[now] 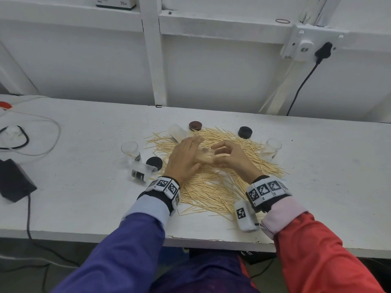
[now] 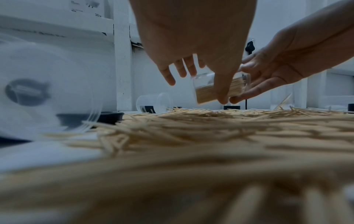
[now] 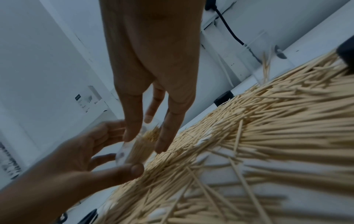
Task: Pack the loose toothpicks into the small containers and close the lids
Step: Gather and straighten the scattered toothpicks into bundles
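Over a wide pile of loose toothpicks [image 1: 211, 187] both hands hold one clear container [image 1: 204, 157] lying sideways and packed with toothpicks. My left hand [image 1: 191, 154] grips its body, thumb [image 2: 222, 91] in front and fingers behind. My right hand [image 1: 221, 154] curls its fingertips [image 3: 134, 130] around the open end [image 3: 151, 133]. No lid is on it. Lids lie loose: a brown one [image 1: 195, 125], a black one [image 1: 245, 132] and another black one [image 1: 154, 162].
Empty clear containers: one upright [image 1: 130, 150], one on its side [image 1: 142, 173], another on its side [image 1: 178, 133]. An upright one [image 1: 271, 149] holds a few toothpicks. A black adapter [image 1: 14, 179] and cables [image 1: 31, 140] lie left. The table's front edge [image 1: 211, 240] is near.
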### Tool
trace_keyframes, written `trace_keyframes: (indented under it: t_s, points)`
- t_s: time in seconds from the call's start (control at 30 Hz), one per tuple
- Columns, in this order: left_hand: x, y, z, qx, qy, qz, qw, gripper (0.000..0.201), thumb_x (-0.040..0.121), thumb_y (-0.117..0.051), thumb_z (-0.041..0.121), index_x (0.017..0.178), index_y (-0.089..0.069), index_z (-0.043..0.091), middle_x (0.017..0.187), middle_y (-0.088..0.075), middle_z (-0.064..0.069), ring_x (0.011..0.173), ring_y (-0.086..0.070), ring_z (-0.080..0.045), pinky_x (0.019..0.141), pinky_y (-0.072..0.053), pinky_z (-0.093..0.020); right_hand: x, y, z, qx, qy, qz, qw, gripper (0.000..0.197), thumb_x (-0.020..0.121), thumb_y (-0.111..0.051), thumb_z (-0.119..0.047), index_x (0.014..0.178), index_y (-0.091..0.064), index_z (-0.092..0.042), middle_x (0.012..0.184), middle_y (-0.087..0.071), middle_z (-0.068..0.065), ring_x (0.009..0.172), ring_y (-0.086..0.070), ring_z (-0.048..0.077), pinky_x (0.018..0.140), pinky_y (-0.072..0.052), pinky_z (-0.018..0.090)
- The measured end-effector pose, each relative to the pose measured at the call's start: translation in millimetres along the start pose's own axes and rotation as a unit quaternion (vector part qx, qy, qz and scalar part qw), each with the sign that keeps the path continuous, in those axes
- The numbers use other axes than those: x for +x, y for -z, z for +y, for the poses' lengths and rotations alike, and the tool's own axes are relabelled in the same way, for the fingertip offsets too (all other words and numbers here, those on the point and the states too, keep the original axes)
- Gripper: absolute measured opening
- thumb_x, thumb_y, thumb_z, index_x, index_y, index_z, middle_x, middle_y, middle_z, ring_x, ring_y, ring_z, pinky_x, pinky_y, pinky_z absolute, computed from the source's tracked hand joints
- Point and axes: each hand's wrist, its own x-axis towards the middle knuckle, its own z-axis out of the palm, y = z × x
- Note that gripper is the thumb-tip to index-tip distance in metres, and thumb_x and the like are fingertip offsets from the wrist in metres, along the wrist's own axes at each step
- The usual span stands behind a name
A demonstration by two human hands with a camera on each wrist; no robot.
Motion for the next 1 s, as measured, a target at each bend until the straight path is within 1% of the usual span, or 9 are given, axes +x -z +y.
trace_keyframes:
  t_s: [0.13, 0.23, 0.4, 0.6, 0.7, 0.77, 0.83, 0.9, 1.0]
  points:
    - [-1, 0, 1, 0.005, -0.015, -0.019, 1.000, 0.055, 0.079, -0.068, 0.010, 0.131, -0.053, 0.010, 0.127, -0.059, -0.008, 0.120, -0.051, -0.027, 0.102, -0.035, -0.040, 0, 2, 0, 0.045, 0.006, -0.058, 0.997, 0.040, 0.079, -0.076, -0.003, 0.117, -0.063, -0.005, 0.112, -0.063, 0.018, 0.098, -0.067, 0.026, 0.079, -0.059, 0.034]
    - [-1, 0, 2, 0.001, -0.005, -0.024, 1.000, 0.049, 0.087, -0.065, 0.017, 0.134, -0.050, 0.009, 0.129, -0.058, -0.007, 0.120, -0.051, -0.026, 0.102, -0.033, -0.037, 2, 9, 0, 0.096, -0.011, -0.073, 0.993, 0.030, 0.094, -0.060, -0.016, 0.123, -0.061, -0.008, 0.116, -0.064, 0.018, 0.098, -0.067, 0.030, 0.085, -0.058, 0.039]
    - [1, 2, 5, -0.021, -0.011, -0.026, 0.999, 0.051, 0.090, -0.064, 0.025, 0.135, -0.049, 0.008, 0.129, -0.059, -0.008, 0.118, -0.053, -0.026, 0.098, -0.039, -0.039, 4, 13, 6, 0.101, -0.012, -0.074, 0.992, 0.028, 0.093, -0.060, -0.004, 0.120, -0.062, -0.002, 0.105, -0.063, 0.016, 0.093, -0.066, 0.027, 0.084, -0.058, 0.039]
    - [0, 2, 5, -0.018, -0.023, -0.027, 0.999, 0.051, 0.089, -0.066, 0.031, 0.133, -0.050, 0.010, 0.124, -0.061, -0.006, 0.113, -0.056, -0.025, 0.092, -0.043, -0.039, 7, 10, 5, 0.074, -0.017, -0.070, 0.995, 0.028, 0.090, -0.066, -0.009, 0.117, -0.064, -0.002, 0.102, -0.067, 0.013, 0.087, -0.068, 0.024, 0.077, -0.059, 0.037]
    - [0, 2, 4, -0.011, 0.002, -0.016, 1.000, 0.052, 0.090, -0.066, 0.029, 0.135, -0.049, 0.011, 0.129, -0.059, -0.006, 0.117, -0.054, -0.025, 0.096, -0.042, -0.038, 9, 16, 3, 0.030, -0.017, -0.010, 0.999, 0.023, 0.093, -0.062, -0.014, 0.115, -0.065, -0.006, 0.104, -0.068, 0.013, 0.081, -0.068, 0.020, 0.066, -0.059, 0.028]
    - [0, 2, 3, -0.008, 0.022, -0.011, 1.000, 0.053, 0.089, -0.066, 0.030, 0.136, -0.048, 0.012, 0.130, -0.058, -0.004, 0.118, -0.053, -0.024, 0.097, -0.041, -0.039, 13, 21, 5, -0.072, 0.001, 0.037, 0.997, 0.019, 0.092, -0.063, -0.010, 0.110, -0.066, -0.008, 0.104, -0.067, 0.011, 0.079, -0.064, 0.016, 0.060, -0.054, 0.024]
    - [0, 0, 1, 0.001, 0.027, -0.015, 1.000, 0.053, 0.089, -0.066, 0.030, 0.136, -0.047, 0.012, 0.130, -0.057, -0.003, 0.118, -0.053, -0.024, 0.097, -0.040, -0.038, 18, 25, 9, -0.260, 0.025, 0.040, 0.965, 0.022, 0.088, -0.068, -0.009, 0.109, -0.068, -0.013, 0.107, -0.067, 0.004, 0.087, -0.060, 0.013, 0.068, -0.049, 0.024]
    - [1, -1, 0, 0.009, 0.024, -0.022, 0.999, 0.053, 0.090, -0.065, 0.029, 0.136, -0.047, 0.012, 0.130, -0.057, -0.003, 0.117, -0.053, -0.024, 0.097, -0.039, -0.038, 21, 23, 14, -0.433, 0.025, 0.001, 0.901, 0.030, 0.085, -0.069, -0.014, 0.114, -0.067, -0.017, 0.112, -0.064, -0.003, 0.097, -0.058, 0.013, 0.080, -0.048, 0.028]
    - [1, -1, 0, 0.016, 0.026, -0.023, 0.999, 0.053, 0.089, -0.066, 0.028, 0.136, -0.048, 0.012, 0.129, -0.058, -0.004, 0.116, -0.053, -0.025, 0.096, -0.039, -0.038, 22, 18, 19, -0.543, 0.034, -0.022, 0.839, 0.030, 0.084, -0.069, -0.016, 0.115, -0.067, -0.017, 0.113, -0.064, -0.002, 0.102, -0.058, 0.016, 0.083, -0.050, 0.032]
